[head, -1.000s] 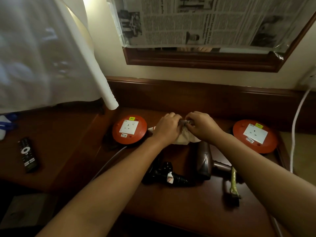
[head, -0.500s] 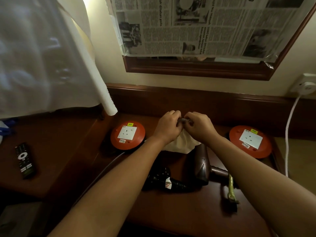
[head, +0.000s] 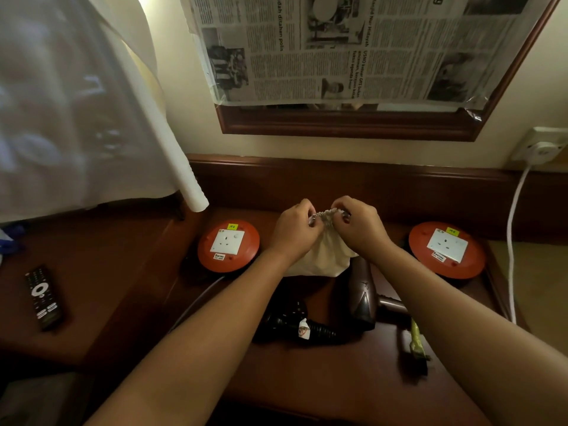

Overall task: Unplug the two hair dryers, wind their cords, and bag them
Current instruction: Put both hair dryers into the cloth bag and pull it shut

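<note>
A cream cloth bag (head: 319, 256) stands at the back of the wooden desk (head: 307, 379). My left hand (head: 295, 229) and my right hand (head: 358, 224) pinch its gathered drawstring mouth from either side. A dark brown hair dryer (head: 362, 296) lies on the desk in front of the bag, under my right forearm. Its black coiled cord and plug (head: 295, 325) lie to its left. A yellow-green strap (head: 416, 339) hangs off the dryer's handle. I see no second dryer.
Two round orange socket reels sit on the desk, one at the left (head: 229, 245) and one at the right (head: 447, 249). A white cable (head: 511, 241) runs down from a wall plug (head: 544, 150). A TV remote (head: 43, 298) lies far left. A curtain (head: 76, 103) hangs at upper left.
Both hands have lifted the bag's mouth a little and drawn apart, so the puckered rim shows between them. The camera has tilted up slightly.
</note>
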Available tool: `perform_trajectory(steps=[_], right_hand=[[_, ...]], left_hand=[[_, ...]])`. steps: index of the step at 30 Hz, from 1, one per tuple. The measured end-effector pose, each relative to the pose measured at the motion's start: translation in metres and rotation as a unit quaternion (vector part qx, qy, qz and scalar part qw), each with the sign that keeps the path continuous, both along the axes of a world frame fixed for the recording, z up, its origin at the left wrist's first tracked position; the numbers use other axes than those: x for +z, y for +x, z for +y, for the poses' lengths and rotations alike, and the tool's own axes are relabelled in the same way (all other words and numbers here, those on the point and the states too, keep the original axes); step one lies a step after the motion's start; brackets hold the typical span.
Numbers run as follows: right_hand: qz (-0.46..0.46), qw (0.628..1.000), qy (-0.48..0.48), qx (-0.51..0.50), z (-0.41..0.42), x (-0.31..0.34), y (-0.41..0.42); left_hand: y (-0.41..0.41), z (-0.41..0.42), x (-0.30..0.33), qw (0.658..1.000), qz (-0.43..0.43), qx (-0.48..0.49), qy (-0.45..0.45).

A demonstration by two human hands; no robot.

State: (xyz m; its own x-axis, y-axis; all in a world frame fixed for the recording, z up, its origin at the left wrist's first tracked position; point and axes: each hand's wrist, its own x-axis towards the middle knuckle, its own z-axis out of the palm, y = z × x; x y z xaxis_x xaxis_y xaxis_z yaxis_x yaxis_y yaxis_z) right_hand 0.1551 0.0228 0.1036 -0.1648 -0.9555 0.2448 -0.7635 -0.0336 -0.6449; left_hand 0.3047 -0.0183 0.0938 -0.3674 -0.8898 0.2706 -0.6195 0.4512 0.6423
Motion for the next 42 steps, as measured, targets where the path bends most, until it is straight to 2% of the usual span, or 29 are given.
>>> perform_trajectory(steps=[3, 7, 11, 16, 21, 27, 29, 32, 37, 42], right_hand=[[0.032, 0.999, 0.012, 0.029, -0.002, 0.003, -0.006], [0.116, 0.992, 0.016, 0.055, -0.001, 0.004, -0.004], [0.193, 0.980, -0.035, 0.019, 0.000, 0.001, 0.001], [0.157, 0.986, -0.037, -0.040, -0.001, 0.004, 0.008], [0.137, 0.990, 0.001, -0.026, 0.000, 0.003, 0.003], [0.071, 0.997, 0.034, -0.004, 0.000, -0.001, 0.000], [0.057, 0.998, 0.038, 0.012, 0.000, 0.000, 0.002], [0.076, 0.995, 0.045, 0.034, -0.001, 0.001, 0.004], [0.166, 0.982, 0.094, 0.004, -0.004, 0.002, 0.007], [0.148, 0.986, 0.050, -0.054, -0.005, 0.008, -0.002]], left_hand=[[0.001, -0.002, 0.006, 0.998, -0.051, -0.032, 0.003], [0.000, -0.003, 0.011, 0.988, -0.132, -0.044, -0.061], [0.000, 0.000, 0.009, 0.986, -0.136, -0.025, -0.094], [0.000, 0.000, 0.012, 0.992, -0.102, 0.041, -0.066], [0.011, -0.005, 0.007, 0.992, -0.110, 0.042, -0.046], [0.009, -0.009, 0.008, 0.980, -0.191, -0.011, -0.054], [0.005, -0.011, 0.011, 0.974, -0.223, -0.034, -0.029], [-0.001, -0.015, 0.012, 0.969, -0.244, -0.035, -0.002], [0.000, -0.016, 0.009, 0.978, -0.205, -0.023, -0.017], [0.008, -0.021, 0.009, 0.983, -0.181, 0.001, -0.011]])
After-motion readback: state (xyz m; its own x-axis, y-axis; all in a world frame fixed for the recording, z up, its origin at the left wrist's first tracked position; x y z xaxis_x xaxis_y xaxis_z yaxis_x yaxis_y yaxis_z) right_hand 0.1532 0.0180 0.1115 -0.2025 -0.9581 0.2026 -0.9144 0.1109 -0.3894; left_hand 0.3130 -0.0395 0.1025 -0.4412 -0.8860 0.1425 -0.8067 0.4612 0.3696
